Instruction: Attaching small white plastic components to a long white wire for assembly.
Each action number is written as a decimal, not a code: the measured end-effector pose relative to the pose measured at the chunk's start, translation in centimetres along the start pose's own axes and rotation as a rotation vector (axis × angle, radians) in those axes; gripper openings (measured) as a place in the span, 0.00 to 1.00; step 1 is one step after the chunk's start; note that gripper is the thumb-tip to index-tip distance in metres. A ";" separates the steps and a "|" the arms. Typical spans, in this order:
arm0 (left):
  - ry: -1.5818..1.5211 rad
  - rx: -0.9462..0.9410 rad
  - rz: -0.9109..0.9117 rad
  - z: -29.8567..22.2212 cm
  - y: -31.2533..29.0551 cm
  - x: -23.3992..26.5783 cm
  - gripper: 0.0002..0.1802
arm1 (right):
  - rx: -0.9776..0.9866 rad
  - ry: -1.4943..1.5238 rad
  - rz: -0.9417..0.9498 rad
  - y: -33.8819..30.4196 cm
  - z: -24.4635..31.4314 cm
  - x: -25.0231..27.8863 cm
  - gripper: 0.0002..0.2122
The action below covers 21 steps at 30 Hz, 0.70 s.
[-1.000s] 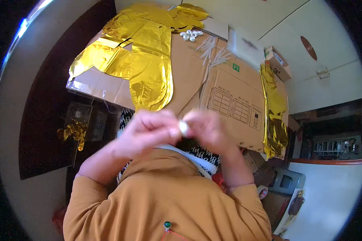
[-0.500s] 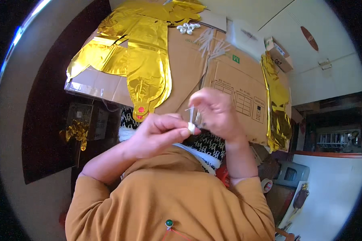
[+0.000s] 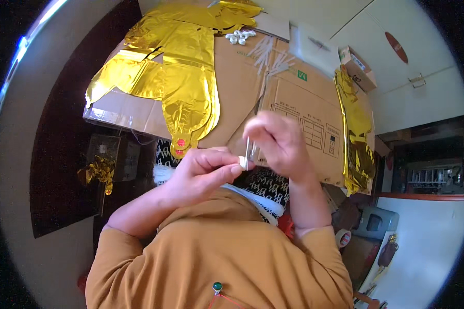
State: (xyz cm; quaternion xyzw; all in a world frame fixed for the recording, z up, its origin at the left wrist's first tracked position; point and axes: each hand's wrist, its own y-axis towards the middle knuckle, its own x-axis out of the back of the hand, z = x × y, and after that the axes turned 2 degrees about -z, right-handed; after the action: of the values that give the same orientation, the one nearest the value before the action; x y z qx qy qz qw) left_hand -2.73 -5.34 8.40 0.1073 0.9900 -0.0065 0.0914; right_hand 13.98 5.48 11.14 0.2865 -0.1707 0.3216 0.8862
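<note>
My left hand (image 3: 203, 167) pinches a small white piece (image 3: 243, 163) between thumb and forefinger. My right hand (image 3: 278, 141) holds a thin clear straw (image 3: 248, 149) upright, its lower end meeting the white piece. Both hands hover close together over the near edge of a flattened cardboard sheet (image 3: 299, 103). A deflated gold foil balloon (image 3: 178, 77) lies on the cardboard just beyond my left hand, its red-dotted neck pointing toward me. Both forearms are in orange sleeves.
More clear straws (image 3: 270, 56) and a cluster of small white pieces (image 3: 239, 36) lie at the cardboard's far side. Another crumpled gold foil piece (image 3: 358, 134) hangs off the right edge. A small carton (image 3: 358, 67) sits far right. A tape roll (image 3: 344, 238) lies low right.
My hands have moved slightly apart from a tight clasp. The right hand has drawn the straw upright while the left keeps the white piece at its lower end.
</note>
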 end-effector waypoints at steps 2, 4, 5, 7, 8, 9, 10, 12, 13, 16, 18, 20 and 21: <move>-0.408 0.016 -0.137 -1.0 0.1 0.3 0.11 | 0.003 0.086 0.112 -1.4 -0.9 -1.9 0.04; -0.551 -0.005 -0.172 -0.6 1.4 2.6 0.11 | 0.098 0.086 0.239 -1.8 0.3 -2.2 0.03; -0.427 0.039 -0.171 0.0 1.3 2.2 0.11 | 0.058 0.167 0.227 -1.5 1.5 -1.8 0.04; -0.173 0.135 -0.178 0.8 0.5 0.5 0.12 | 0.042 0.156 0.095 -0.3 0.8 -0.6 0.06; -0.102 0.020 -0.094 0.0 0.4 -0.1 0.12 | -0.113 0.101 0.073 0.6 1.4 0.3 0.07; -0.302 0.032 -0.107 -0.3 0.4 0.1 0.12 | -0.107 0.115 0.095 0.2 0.9 -0.2 0.07; -0.501 0.045 -0.121 -0.5 0.6 0.5 0.12 | -0.102 0.129 0.117 -0.5 0.0 -1.3 0.07; -0.773 0.023 -0.110 -0.6 1.5 2.0 0.11 | 0.019 0.059 0.221 -1.1 -0.2 -2.4 0.07; -0.633 0.049 -0.185 -0.2 1.8 1.7 0.11 | 0.041 0.095 0.256 -1.3 0.4 -2.2 0.07; -0.159 0.060 -0.273 1.9 1.1 0.3 0.10 | 0.014 0.079 0.114 0.2 0.1 -1.2 0.06; -0.208 0.070 -0.136 0.8 0.6 0.3 0.10 | -0.056 -0.056 0.031 1.1 -1.1 0.0 0.06; -0.381 0.035 -0.191 0.3 0.7 0.8 0.10 | -0.049 0.055 0.123 -0.5 -1.2 -1.5 0.06; -0.484 0.020 -0.240 0.2 1.0 1.2 0.10 | -0.046 0.113 0.172 -1.2 -1.0 -2.2 0.06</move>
State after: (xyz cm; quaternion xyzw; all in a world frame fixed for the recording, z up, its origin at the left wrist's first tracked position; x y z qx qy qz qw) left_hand -3.68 -4.09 7.98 -0.0145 0.9448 -0.0526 0.3231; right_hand 13.33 4.29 8.82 0.2317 -0.1515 0.4084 0.8698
